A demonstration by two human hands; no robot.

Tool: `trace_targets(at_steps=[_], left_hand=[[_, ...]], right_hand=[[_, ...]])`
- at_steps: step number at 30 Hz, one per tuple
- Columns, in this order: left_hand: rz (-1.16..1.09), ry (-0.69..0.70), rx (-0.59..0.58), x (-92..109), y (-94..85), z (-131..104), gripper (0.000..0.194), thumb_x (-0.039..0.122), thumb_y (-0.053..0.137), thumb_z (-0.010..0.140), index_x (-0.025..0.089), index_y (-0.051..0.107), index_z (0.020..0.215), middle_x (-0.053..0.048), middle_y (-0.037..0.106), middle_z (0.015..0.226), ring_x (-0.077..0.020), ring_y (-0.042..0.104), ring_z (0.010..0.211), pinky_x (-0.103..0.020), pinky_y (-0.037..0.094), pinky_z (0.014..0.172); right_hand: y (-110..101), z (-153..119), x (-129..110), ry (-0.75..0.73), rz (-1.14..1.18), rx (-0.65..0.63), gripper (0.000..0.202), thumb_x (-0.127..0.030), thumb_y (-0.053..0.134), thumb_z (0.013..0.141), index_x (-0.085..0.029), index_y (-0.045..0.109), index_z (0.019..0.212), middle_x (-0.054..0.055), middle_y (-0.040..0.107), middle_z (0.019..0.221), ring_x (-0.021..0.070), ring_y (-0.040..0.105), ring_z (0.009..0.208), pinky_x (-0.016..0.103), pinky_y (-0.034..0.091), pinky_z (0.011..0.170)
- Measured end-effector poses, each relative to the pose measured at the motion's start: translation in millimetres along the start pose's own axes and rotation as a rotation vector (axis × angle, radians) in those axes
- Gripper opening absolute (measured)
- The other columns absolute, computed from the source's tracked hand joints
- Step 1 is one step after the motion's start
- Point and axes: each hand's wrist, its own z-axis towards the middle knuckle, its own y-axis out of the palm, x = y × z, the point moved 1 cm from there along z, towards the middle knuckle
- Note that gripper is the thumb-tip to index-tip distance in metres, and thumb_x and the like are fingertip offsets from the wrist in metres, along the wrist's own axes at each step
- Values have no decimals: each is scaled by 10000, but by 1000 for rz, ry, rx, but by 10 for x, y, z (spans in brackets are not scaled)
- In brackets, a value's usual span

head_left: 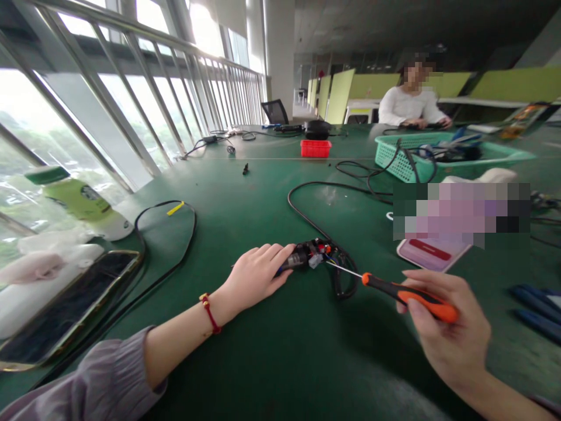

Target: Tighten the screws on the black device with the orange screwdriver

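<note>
My left hand (258, 272) is closed around the dark body of a black corded electrical device (302, 255) lying on the table. Its right end is opened up, showing coloured wires, an orange-red part and a clear piece; the exact kind of device I cannot tell. In my right hand (451, 327) is an orange-and-black screwdriver (409, 295), gripped by the handle and pointing left. The metal tip reaches the exposed wiring; whether it touches a screw is too small to make out. A black cable (307, 219) loops away from the device.
A teal basket (394, 158) of cables and tools stands at the back right, near a small red bin (315, 148). Phones, a bottle (83, 204) and a cable (193, 234) lie leftward; a blurred-out phone (427, 254) lies right. A person (409, 105) sits across the table.
</note>
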Motion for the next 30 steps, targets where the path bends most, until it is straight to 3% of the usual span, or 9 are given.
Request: trace_targets(at_steps=[4, 11, 17, 19, 21, 24, 30], left_hand=[[1, 0, 7, 6, -5, 1, 372, 319, 412, 880, 163, 405, 1217, -55, 598, 1006, -183, 582, 857, -319, 489, 732], [12, -5, 22, 10, 4, 4, 375, 314, 418, 871, 162, 411, 1215, -61, 600, 991, -182, 579, 853, -309, 480, 734], [5, -14, 32, 12, 18, 8, 374, 322, 403, 873, 157, 419, 1208, -61, 603, 982, -179, 572, 836, -313, 479, 718], [-2, -20, 28, 9, 16, 9, 380, 321, 410, 870, 158, 414, 1213, -58, 603, 991, -180, 568, 840, -312, 477, 720], [-10, -26, 22, 3, 15, 10, 384, 328, 411, 871, 158, 412, 1215, -55, 602, 997, -181, 565, 839, -312, 477, 715], [-10, -27, 19, -5, 18, 13, 383, 330, 410, 872, 159, 413, 1215, -52, 601, 997, -183, 561, 839, -318, 477, 715], [-6, -23, 29, -6, 23, 19, 372, 319, 407, 872, 161, 422, 1208, -56, 604, 982, -181, 565, 835, -315, 474, 713]], right_hand=[[17, 46, -29, -48, 20, 42, 211, -192, 548, 759, -222, 545, 968, 16, 556, 842, 122, 590, 602, 264, 515, 553], [-11, 18, -8, 37, 67, -127, 169, -190, 512, 811, -219, 527, 977, -19, 545, 688, 93, 558, 492, 203, 462, 420], [-1, 68, -142, -175, -135, 26, 191, -198, 559, 767, -200, 525, 955, 33, 540, 856, 134, 606, 709, 235, 525, 607], [-22, 75, -133, -176, -142, -44, 183, -202, 545, 782, -202, 526, 964, 24, 565, 837, 123, 600, 685, 219, 506, 589], [-46, 65, -97, -148, -107, -226, 166, -210, 473, 831, -213, 537, 983, 1, 589, 770, 97, 577, 587, 200, 473, 514], [-82, 30, -44, -124, -55, -288, 247, -204, 345, 883, -220, 552, 1017, 10, 631, 806, 102, 589, 600, 208, 466, 510], [-37, -4, -15, -79, -16, -45, 253, -211, 494, 811, -232, 546, 1058, 36, 559, 920, 134, 590, 707, 251, 511, 589]])
